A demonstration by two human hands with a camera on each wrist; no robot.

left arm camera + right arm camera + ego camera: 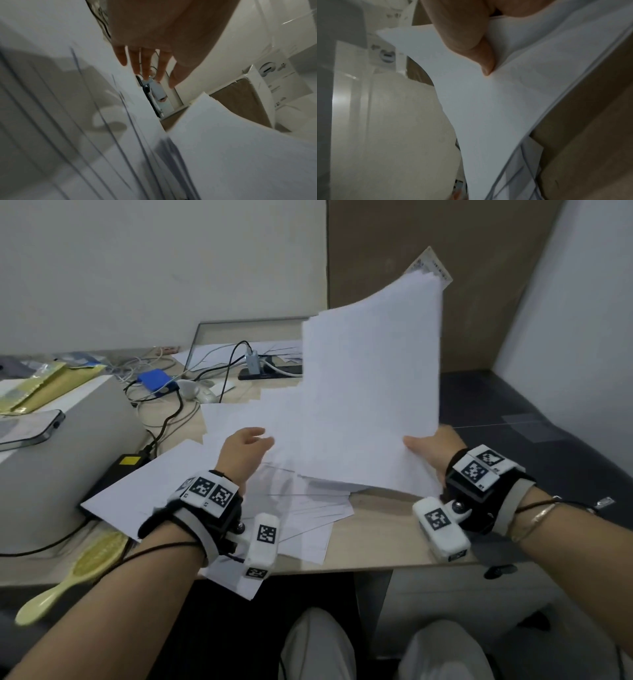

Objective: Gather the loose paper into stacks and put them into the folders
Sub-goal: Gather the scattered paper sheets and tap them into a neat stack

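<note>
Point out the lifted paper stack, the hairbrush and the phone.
lifted paper stack (370, 392), head view, middle of the top sheet
hairbrush (94, 556), head view, bristle head
phone (27, 428), head view, middle of its screen

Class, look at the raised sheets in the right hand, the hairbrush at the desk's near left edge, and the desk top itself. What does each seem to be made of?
Raised sheets: thin white matte paper; they curve and fan in the right hand.
Hairbrush: pale yellow, probably moulded plastic, smooth with a slight sheen.
Desk top: light wood-look surface with faint grain, likely laminate, though solid wood cannot be ruled out.
</note>
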